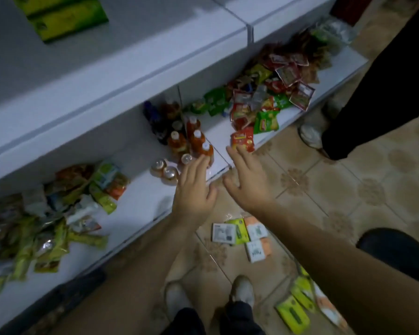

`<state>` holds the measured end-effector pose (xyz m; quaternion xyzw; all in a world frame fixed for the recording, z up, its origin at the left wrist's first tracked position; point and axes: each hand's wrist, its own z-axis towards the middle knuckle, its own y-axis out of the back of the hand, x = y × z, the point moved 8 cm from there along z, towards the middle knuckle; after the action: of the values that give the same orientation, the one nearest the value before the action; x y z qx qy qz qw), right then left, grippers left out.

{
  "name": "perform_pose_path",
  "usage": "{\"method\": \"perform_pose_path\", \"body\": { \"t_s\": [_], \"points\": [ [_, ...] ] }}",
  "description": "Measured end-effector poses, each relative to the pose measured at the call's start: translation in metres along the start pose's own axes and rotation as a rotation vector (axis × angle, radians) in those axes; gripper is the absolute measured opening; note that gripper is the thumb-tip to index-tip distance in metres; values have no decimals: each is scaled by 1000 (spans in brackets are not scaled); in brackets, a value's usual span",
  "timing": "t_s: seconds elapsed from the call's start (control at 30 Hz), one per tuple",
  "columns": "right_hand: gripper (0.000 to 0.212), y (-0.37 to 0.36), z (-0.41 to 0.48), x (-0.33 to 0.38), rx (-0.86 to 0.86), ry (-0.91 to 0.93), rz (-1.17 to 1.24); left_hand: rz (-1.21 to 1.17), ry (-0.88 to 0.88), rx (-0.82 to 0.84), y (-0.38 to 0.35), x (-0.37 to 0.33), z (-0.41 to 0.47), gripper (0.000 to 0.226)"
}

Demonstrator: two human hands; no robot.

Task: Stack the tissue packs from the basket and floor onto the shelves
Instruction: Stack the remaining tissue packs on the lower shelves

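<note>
Several small tissue packs [240,232], green, orange and white, lie on the tiled floor below my arms. More green and orange packs [298,308] lie at the lower right by my right forearm. My left hand [194,189] and my right hand [246,180] are both stretched forward, fingers spread, holding nothing, above the front edge of the bottom white shelf [140,209]. Two green packs [65,16] rest on the upper shelf at the top left.
The bottom shelf holds orange bottles [194,141], a heap of red and green sachets [266,100] and mixed packets [46,221] at the left. Another person's dark trouser leg and shoe [324,136] stand at the right. My shoes [242,291] are below.
</note>
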<state>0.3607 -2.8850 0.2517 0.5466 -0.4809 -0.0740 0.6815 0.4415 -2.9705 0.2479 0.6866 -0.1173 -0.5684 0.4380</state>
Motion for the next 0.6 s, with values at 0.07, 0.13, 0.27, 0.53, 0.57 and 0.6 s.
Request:
{"method": "perform_pose_path", "body": {
  "t_s": [0.07, 0.13, 0.27, 0.53, 0.57, 0.6],
  "points": [
    [57, -41, -31, -42, 152, -88, -32, 37, 117, 168, -47, 33, -29, 56],
    [55, -81, -60, -82, 287, -152, -69, 102, 254, 430, -99, 73, -64, 50],
    [53, -157, -106, -154, 525, -332, -106, 112, 476, 800, -177, 140, -127, 46],
    [51, -322, -113, -278, 643, -477, -82, 143, 472, 815, -332, 268, -132, 53],
    [53, -342, -111, -292, 640, -490, -65, 113, 487, 805, -354, 284, -131, 54],
    [54, -361, -108, -306, 631, -505, -50, 77, 513, 804, -373, 296, -129, 55]
  ]
}}
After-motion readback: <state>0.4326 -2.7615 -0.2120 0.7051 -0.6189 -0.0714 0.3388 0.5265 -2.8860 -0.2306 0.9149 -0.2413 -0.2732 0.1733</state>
